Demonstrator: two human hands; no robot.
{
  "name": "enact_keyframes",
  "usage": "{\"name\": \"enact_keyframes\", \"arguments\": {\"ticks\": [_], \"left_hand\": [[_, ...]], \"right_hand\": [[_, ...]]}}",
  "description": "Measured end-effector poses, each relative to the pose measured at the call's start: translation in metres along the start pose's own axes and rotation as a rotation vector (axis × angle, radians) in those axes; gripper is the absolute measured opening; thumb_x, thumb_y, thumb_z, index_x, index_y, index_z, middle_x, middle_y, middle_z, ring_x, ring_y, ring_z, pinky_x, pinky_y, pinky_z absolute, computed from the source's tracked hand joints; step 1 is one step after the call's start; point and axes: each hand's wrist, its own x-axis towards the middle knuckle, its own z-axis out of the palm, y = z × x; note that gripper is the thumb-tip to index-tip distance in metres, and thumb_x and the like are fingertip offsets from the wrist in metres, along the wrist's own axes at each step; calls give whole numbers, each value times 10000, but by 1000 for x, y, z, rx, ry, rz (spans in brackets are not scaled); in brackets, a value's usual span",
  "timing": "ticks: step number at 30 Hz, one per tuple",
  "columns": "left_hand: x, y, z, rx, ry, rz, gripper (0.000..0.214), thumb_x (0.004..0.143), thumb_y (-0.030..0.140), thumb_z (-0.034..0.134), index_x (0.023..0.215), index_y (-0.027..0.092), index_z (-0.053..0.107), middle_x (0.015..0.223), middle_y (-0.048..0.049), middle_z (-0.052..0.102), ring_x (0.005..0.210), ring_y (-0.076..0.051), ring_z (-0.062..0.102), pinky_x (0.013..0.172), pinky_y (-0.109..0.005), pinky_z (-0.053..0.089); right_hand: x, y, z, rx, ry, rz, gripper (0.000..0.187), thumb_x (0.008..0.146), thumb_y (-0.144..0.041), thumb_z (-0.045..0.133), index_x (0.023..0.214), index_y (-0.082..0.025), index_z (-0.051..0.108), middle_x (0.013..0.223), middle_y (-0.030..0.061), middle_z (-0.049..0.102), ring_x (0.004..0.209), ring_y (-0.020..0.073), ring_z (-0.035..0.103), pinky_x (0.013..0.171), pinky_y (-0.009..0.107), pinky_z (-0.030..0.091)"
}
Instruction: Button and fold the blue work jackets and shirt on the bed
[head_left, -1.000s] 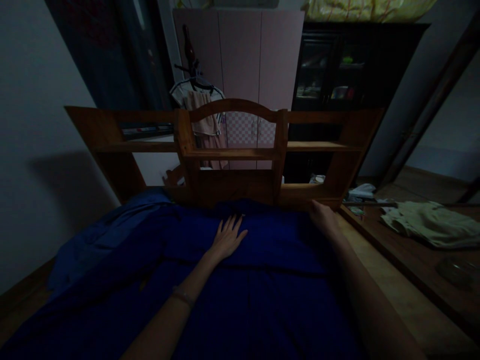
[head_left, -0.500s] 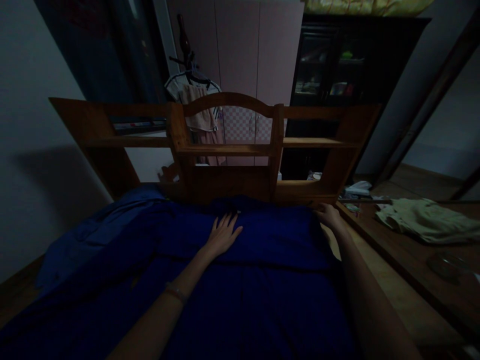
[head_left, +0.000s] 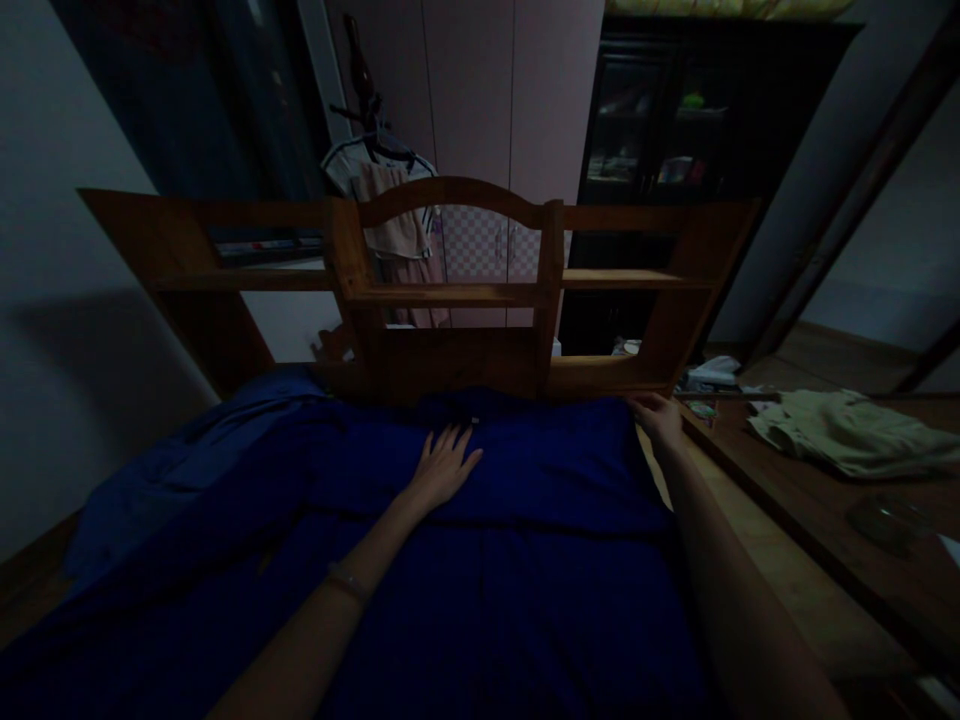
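A deep blue garment [head_left: 517, 590] lies spread over a wooden surface, with a small white tag [head_left: 475, 420] near its far edge. My left hand [head_left: 442, 468] rests flat on its upper middle, fingers spread, just below the tag. At the far right corner, my right hand [head_left: 660, 420] pinches the cloth between thumb and fingers, lifting that edge slightly. Bare pale wood [head_left: 739, 540] shows to the right of the garment. A lighter blue cloth [head_left: 180, 450] is bunched on the left.
A wooden headboard [head_left: 450, 294] with open shelves stands at the far edge. On the right, a brown table [head_left: 810, 480] carries a crumpled light green cloth [head_left: 847, 432] and a clear glass bowl [head_left: 889, 522]. Behind are clothes on a rack [head_left: 386, 200] and tall cabinets [head_left: 480, 110].
My right hand has raised the garment's far right corner a little and straightened its edge. My left hand stays in place on the cloth. The view has shifted slightly.
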Motion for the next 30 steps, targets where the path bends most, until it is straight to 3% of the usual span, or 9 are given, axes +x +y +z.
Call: {"name": "enact_keyframes", "arguments": {"ticks": [5,9,12,15,19,21,27,30], "left_hand": [[1,-1,0,-8,-2,-3,615,902,570,144,1410,240,252,1464,-74,284,1366,-237,183,1106,-473,110],[1,-1,0,-6,15,3,610,903,566,143,1405,241,261,1459,-74,294,1361,-239,198,1105,-471,118],[0,-2,0,-5,16,3,613,900,571,143,1397,240,281,1456,-78,301,1359,-242,204,1105,-471,125],[0,-4,1,-11,19,4,624,896,581,140,1397,236,282,1458,-84,297,1358,-248,205,1102,-483,124],[-1,-6,3,-24,37,4,639,893,590,133,1393,225,291,1449,-89,312,1355,-251,213,1100,-494,120],[-1,-6,3,-30,43,4,644,893,591,132,1392,218,294,1449,-94,312,1355,-250,213,1100,-491,122],[-2,-6,0,-37,37,2,635,898,576,129,1386,211,307,1449,-103,310,1355,-251,212,1095,-495,131],[-3,-6,-1,-32,47,8,629,901,568,139,1383,204,315,1439,-105,328,1350,-258,222,1095,-491,132]], "right_hand": [[-1,-1,-2,48,63,19,442,616,-439,654,856,-69,671,797,130,687,727,218,638,640,299,490],[1,-40,-22,118,102,-95,445,736,-468,581,985,-104,635,942,122,673,865,207,632,743,303,493],[-12,-77,-50,20,-37,-248,388,805,-468,530,1004,-150,631,958,99,670,872,205,630,751,318,494],[-50,-95,-74,-234,-287,-353,344,811,-453,542,1019,-192,628,999,86,655,902,215,620,779,331,493],[-119,-78,-92,-496,-607,-520,420,796,-389,565,1181,-223,549,1225,94,533,1065,233,548,899,358,460],[-145,-63,-99,-620,-681,-568,387,813,-318,532,1191,-238,545,1223,88,522,1042,224,557,886,354,467],[-167,-43,-117,-842,-611,-743,352,834,-159,419,1149,-226,562,991,85,613,795,186,615,682,292,499],[-170,-37,-123,-863,-583,-848,377,842,-137,387,1191,-188,522,1040,112,624,856,208,624,715,310,499]]}}
